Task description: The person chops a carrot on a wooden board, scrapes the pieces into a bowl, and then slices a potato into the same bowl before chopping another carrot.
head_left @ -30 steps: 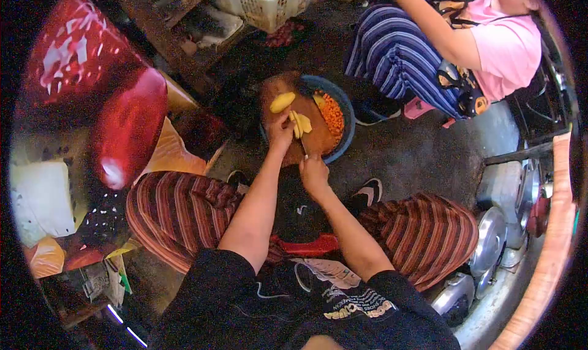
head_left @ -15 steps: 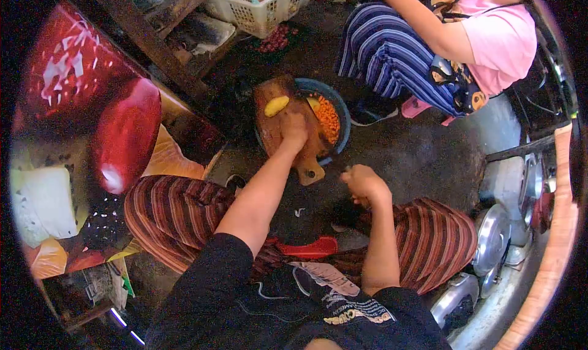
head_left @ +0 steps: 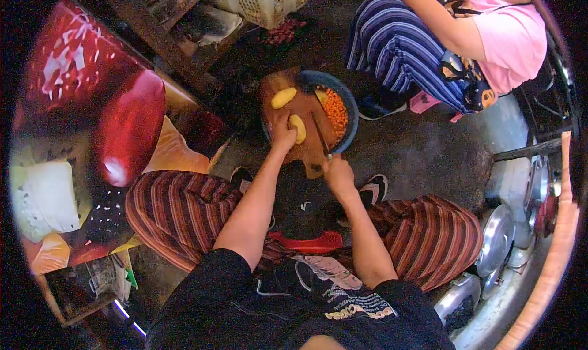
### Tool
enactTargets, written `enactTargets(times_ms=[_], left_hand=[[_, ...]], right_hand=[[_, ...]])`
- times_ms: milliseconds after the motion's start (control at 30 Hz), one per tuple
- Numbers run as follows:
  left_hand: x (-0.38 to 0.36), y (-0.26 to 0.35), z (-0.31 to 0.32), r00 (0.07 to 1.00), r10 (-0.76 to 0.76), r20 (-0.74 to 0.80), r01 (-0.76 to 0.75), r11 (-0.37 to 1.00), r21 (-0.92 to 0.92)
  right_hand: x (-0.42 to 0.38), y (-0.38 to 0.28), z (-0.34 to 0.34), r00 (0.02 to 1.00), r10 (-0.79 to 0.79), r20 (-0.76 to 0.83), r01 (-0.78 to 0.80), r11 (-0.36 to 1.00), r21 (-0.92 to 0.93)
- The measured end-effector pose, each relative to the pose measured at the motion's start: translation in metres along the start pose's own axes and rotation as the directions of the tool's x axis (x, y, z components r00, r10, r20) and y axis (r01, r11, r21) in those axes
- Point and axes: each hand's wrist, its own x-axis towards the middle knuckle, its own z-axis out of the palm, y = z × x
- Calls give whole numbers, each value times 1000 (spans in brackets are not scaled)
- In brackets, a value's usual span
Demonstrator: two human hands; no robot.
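A wooden cutting board [head_left: 309, 152] lies across a blue basin [head_left: 351, 122] that holds diced orange pieces, probably carrot [head_left: 335, 112]. On the board my left hand [head_left: 282, 133] grips a peeled yellow potato [head_left: 298, 129] from its left side. Farther up the board rests a second peeled potato [head_left: 283, 97], just beyond my left fingertips. My right hand [head_left: 339, 171] is closed round the handle of a knife [head_left: 320, 131]. Its blade points away from me over the board, to the right of the held potato and apart from it. Another yellow piece [head_left: 322, 97] shows at the basin's edge.
Across from me sits a person in a pink shirt [head_left: 511, 47] and striped trousers. Metal pots and lids [head_left: 495, 240] stand at the right. A white plastic basket [head_left: 266, 6] and reddish small items [head_left: 285, 33] are at the back. A printed sheet [head_left: 131, 126] covers the left.
My right hand has come forward to the board, and the knife blade is now plainly visible over it. A potato now shows beside my left hand's fingers. The view has shifted slightly.
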Motion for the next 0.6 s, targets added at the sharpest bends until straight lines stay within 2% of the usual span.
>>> enactTargets(times_ms=[33, 67, 133, 167, 200, 233, 300, 433, 500, 533, 600], left_hand=[[-5, 3, -3, 1000, -3, 2, 3, 1000, 0], [-12, 6, -6, 997, -17, 81, 27, 993, -117], [-18, 12, -11, 987, -27, 160, 64, 971, -230], [-20, 15, -15, 978, 139, 154, -130, 989, -67], [-21, 16, -17, 938, 299, 175, -319, 943, 98], [-20, 18, -20, 940, 294, 173, -314, 944, 99], [-17, 17, -21, 939, 208, 275, -244, 964, 106], [-22, 17, -18, 942, 278, 189, -297, 952, 77], [-31, 29, -12, 966, 194, 171, -217, 968, 127], [-34, 36, -13, 960, 185, 211, -224, 958, 179], [-39, 43, -14, 959, 193, 210, -225, 964, 141]], right_hand=[[-3, -5, 3, 1000, 27, 5, -27, 999, -23], [-7, -8, 7, 1000, 5, 14, -4, 997, -79], [-13, -17, 10, 999, -37, 8, 37, 998, -51], [-16, -19, 11, 997, -81, 3, 81, 997, -21], [-16, -19, 13, 994, -109, -5, 108, 994, -24], [-15, -17, 15, 994, -111, -1, 111, 993, -26], [-9, -10, 21, 995, -94, 16, 95, 994, -63], [-1, -5, 20, 998, -65, 24, 67, 994, -81], [-1, -4, 17, 999, -45, 9, 46, 996, -77], [0, -1, 18, 999, -41, 10, 42, 996, -80], [1, 4, 19, 997, -72, -6, 71, 990, -123]])
